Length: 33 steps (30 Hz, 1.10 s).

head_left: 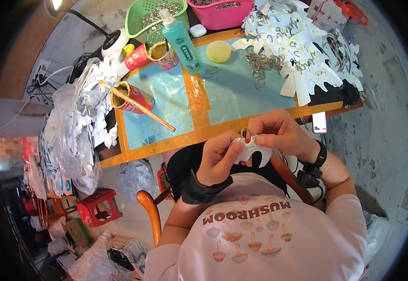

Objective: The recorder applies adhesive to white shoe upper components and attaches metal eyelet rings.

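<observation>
Both my hands meet just in front of the table's near edge, over my lap. My left hand [219, 157] pinches the left side of a white, curved, cut-out piece [250, 151] that looks like leather or stiff sheet. From the other side, my right hand [283, 133] grips the same piece with thumb and fingers at its top. A metal ring [245, 131] stands up from the upper edge of the piece, between my two thumbs. How the ring is fastened there is hidden by the fingers.
On the table [157, 149] stand a red can [140, 99] with a wooden stick across it, a teal spray bottle [183, 44] and a round yellow-lidded tub [218, 51]. Loose metal rings [262, 63] lie beside piled white pieces [302, 70]. Green [133, 21] and pink baskets [222, 16] stand behind.
</observation>
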Available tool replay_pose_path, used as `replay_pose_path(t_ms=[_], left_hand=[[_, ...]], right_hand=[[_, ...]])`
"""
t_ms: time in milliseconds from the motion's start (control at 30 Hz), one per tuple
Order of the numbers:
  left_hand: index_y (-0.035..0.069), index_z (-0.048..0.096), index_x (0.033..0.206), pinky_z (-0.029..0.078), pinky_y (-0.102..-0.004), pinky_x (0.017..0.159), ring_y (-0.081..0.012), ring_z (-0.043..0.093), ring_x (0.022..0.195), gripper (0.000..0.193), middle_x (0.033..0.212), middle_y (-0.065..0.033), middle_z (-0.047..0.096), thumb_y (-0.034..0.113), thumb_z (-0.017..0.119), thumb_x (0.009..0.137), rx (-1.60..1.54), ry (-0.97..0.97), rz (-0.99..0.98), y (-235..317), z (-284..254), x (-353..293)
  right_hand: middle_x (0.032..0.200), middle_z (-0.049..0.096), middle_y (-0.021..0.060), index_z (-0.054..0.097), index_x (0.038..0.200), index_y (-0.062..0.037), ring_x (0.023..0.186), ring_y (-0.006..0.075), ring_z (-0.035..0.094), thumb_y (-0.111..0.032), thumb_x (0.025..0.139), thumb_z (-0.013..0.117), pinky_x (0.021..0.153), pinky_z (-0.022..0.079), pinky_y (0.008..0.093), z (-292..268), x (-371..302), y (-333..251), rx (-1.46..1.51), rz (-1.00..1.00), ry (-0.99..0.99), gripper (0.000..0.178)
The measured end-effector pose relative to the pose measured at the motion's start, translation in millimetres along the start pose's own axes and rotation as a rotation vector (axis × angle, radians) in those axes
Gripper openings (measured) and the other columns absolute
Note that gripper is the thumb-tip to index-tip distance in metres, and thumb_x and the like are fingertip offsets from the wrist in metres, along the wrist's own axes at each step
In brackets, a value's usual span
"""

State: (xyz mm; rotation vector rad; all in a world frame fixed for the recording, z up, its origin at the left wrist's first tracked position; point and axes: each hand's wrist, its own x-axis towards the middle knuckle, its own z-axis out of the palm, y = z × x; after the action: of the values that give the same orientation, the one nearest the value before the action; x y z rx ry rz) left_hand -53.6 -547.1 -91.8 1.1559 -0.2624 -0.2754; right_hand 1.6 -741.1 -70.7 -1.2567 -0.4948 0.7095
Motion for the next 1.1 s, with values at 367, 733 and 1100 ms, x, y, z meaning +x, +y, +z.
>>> replay_pose_path(t_ms=[367,733,1100], left_hand=[[-0.001,0.060,0.085,0.046,-0.0203,0.059,-0.0076,0.061,0.063,0.012,0.069,-0.0061,0.065,0.010,0.064,0.086,0.299,0.093,0.027,-1,-12,1],[-0.003,0.063,0.088,0.047,-0.0212,0.070,-0.0102,0.060,0.082,0.012,0.100,-0.0114,0.063,-0.001,0.068,0.078,0.370,0.133,0.279,9,-12,11],[-0.004,0.061,0.087,0.048,-0.0215,0.069,-0.0110,0.059,0.079,0.007,0.093,-0.0105,0.058,-0.006,0.062,0.081,0.432,0.209,0.337,13,-2,8]], right_hand=[[0.077,0.061,-0.0003,0.064,0.091,0.0003,0.070,0.0034,0.051,-0.010,0.084,0.063,0.059,0.039,0.0198,-9,6,-4,-0.272,-0.121,0.019,0.013],[0.071,0.058,0.0036,0.066,0.085,-0.0023,0.061,0.0114,0.051,-0.007,0.081,0.065,0.056,0.037,0.0238,3,0,-15,-0.623,-0.300,0.129,0.006],[0.071,0.058,0.0051,0.064,0.087,-0.0025,0.061,0.0186,0.053,-0.004,0.076,0.069,0.054,0.041,0.0278,14,7,-9,-0.769,-0.467,0.239,0.012]])
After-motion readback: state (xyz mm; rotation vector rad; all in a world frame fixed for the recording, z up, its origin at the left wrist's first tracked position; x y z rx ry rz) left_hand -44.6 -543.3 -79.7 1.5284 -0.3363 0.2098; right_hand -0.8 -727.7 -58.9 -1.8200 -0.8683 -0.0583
